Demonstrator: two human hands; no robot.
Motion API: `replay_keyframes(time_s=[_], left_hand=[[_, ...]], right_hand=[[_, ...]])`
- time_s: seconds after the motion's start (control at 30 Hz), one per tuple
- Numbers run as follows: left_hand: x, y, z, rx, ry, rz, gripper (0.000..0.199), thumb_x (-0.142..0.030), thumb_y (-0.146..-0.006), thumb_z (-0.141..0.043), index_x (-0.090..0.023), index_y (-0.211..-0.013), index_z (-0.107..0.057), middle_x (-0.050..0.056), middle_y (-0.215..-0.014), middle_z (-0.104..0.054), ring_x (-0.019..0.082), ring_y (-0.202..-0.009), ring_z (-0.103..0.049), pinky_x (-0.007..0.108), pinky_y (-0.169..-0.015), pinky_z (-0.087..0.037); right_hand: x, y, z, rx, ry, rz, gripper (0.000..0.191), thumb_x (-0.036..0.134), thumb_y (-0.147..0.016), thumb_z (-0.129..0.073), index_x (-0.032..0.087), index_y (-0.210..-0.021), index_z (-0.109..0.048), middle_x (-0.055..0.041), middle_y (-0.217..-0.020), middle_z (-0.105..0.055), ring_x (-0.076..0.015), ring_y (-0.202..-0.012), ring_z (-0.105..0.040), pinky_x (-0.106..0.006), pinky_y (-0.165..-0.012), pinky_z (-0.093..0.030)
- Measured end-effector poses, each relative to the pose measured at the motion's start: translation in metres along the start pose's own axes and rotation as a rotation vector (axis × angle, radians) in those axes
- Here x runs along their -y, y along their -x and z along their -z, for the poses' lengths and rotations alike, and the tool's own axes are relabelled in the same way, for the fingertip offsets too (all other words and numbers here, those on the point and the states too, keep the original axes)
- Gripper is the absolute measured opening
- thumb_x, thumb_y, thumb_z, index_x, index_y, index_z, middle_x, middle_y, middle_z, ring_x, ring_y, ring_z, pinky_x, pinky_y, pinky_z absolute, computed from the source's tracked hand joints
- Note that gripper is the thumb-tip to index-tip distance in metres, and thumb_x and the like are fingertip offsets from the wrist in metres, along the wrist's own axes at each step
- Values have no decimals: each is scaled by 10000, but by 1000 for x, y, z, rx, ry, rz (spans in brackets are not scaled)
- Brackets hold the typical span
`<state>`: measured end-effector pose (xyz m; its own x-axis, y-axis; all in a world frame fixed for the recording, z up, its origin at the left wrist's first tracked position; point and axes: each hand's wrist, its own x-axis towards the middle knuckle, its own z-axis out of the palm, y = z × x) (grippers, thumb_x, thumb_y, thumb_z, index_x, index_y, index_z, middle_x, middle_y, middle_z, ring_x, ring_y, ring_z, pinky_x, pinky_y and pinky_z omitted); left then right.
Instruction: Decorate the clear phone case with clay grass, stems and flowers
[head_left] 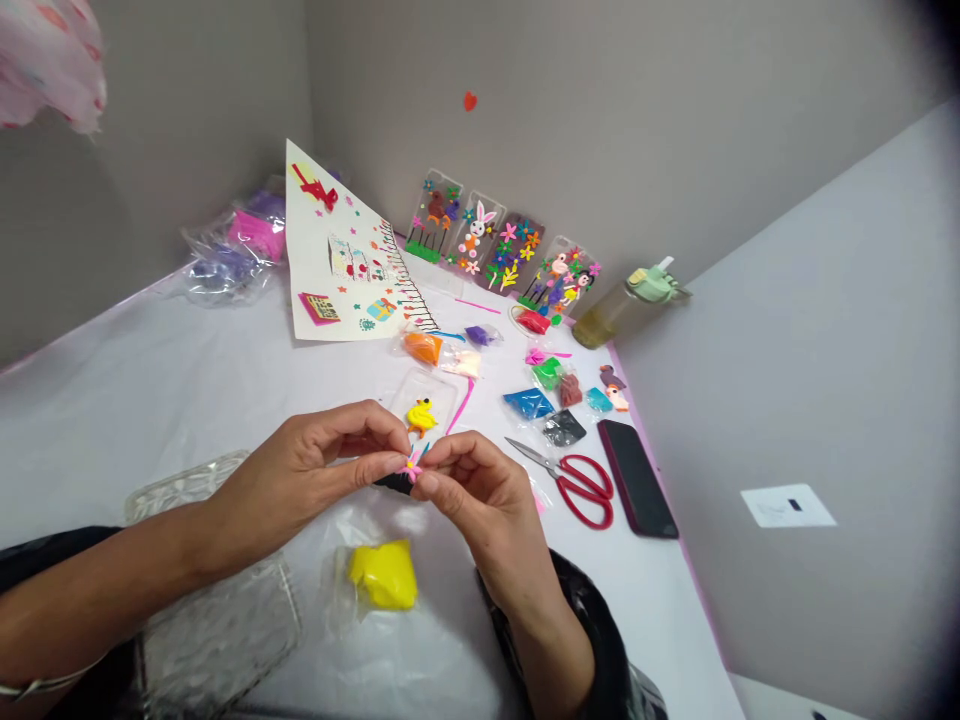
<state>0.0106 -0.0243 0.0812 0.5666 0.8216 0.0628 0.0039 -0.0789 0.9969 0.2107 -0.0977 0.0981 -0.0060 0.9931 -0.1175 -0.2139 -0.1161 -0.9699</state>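
Note:
Between the fingertips of both hands is a small pink clay flower [413, 466] with a yellow centre. My left hand [330, 455] pinches its left side with thumb and forefinger. On the other side, my right hand [474, 480] has thumb and fingers closed on it. Just beyond the fingers lies a clear phone case [442, 395] bearing a yellow clay duck [421, 415]. Something black, partly hidden, sits beneath the flower. Nearer to me, a packet of yellow clay [384, 575] rests on the white table cover.
Red-handled scissors [585, 490] and a dark phone [637, 480] lie to the right. Several clay packets, such as a blue one [529, 403], spread behind. Decorated cases [476, 235] lean on the wall beside a bottle [619, 310]. A decorated notebook sheet [349, 250] stands at the back left.

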Motion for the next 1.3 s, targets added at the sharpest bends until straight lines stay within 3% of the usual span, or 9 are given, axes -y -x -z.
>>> replay_keyframes(time_s=[0.23,0.4,0.87,1.0,1.3], left_hand=[[6,3,-1,40,36,-4,108,-380,-1000,-807,-291,-946,-833,-38,-904,-775,164,-855,-696,207,-823,-583],[-1,1,-2,26,6,5,116,-375,-958,-814,-273,-904,-811,-28,-861,-769,174,-808,-689,227,-793,-594],[0,1,-2,32,38,13,107,-365,-958,-811,-265,-929,-787,-19,-924,-808,186,-893,-761,246,-859,-623],[-1,0,-5,11,2,3,83,-327,-956,-786,-250,-927,-779,-14,-922,-798,178,-903,-765,247,-863,-624],[5,2,-8,19,36,-2,127,-361,-994,-784,-262,-1062,-742,-28,-982,-800,157,-936,-784,215,-856,-629]], right_hand=[[0,1,0,-15,29,0,280,475,-866,-995,252,-907,-831,6,-834,-769,-180,-791,-677,-324,-811,-583],[0,1,0,-13,20,-23,251,397,-816,-1037,252,-880,-843,10,-835,-787,-175,-788,-681,-312,-809,-574],[-3,2,2,-73,-12,31,279,467,-878,-994,258,-947,-822,18,-838,-762,-168,-802,-688,-305,-826,-599],[-3,0,0,-70,-18,4,324,417,-802,-1053,259,-944,-808,17,-872,-767,-165,-808,-690,-298,-813,-603],[-5,1,-1,-89,-11,1,343,440,-799,-1049,263,-944,-793,0,-921,-785,-189,-850,-716,-332,-846,-620]])
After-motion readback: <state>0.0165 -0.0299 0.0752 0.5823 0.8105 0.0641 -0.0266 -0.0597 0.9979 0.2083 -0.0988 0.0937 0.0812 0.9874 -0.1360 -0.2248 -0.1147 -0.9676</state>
